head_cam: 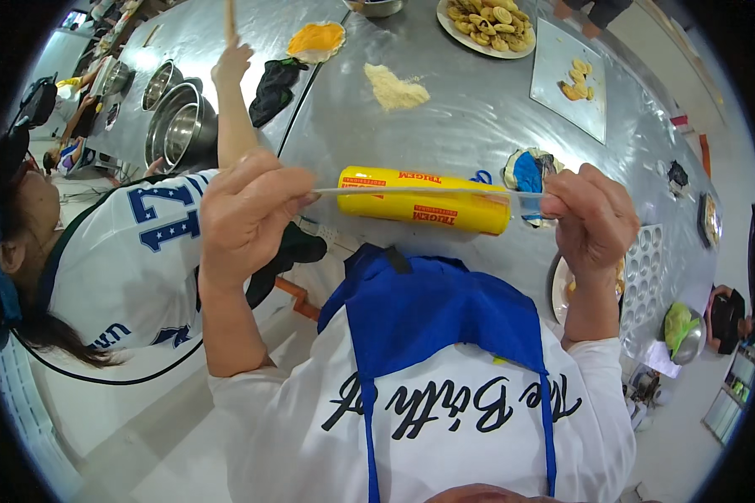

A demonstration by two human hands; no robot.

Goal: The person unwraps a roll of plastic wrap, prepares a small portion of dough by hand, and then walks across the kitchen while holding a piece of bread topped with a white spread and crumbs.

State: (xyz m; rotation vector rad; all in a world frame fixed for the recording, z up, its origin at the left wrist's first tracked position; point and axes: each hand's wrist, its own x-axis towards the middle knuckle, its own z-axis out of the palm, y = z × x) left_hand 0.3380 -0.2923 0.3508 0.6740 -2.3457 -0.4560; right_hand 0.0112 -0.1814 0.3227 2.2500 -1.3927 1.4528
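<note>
A thin, pale strip [415,190] is stretched taut between my two hands, seen almost edge-on; its material cannot be made out. My left hand [248,217] pinches one end between thumb and fingers. At the other end, my right hand [591,217] grips it the same way. Below the strip, a yellow cylindrical roll [472,217] bearing red writing lies across the steel table [327,132]. Just behind the roll show the blue handles of what look like scissors [481,177]. A blue and white cloth [528,182] lies beside my right hand.
A plate of shaped pastries [531,44], a tray [547,82] with several pieces and a flour pile [395,88] occupy the far side. Nested steel bowls [207,126] stand left, by a co-worker [126,251] holding a stick. A molded tray [642,276] lies right.
</note>
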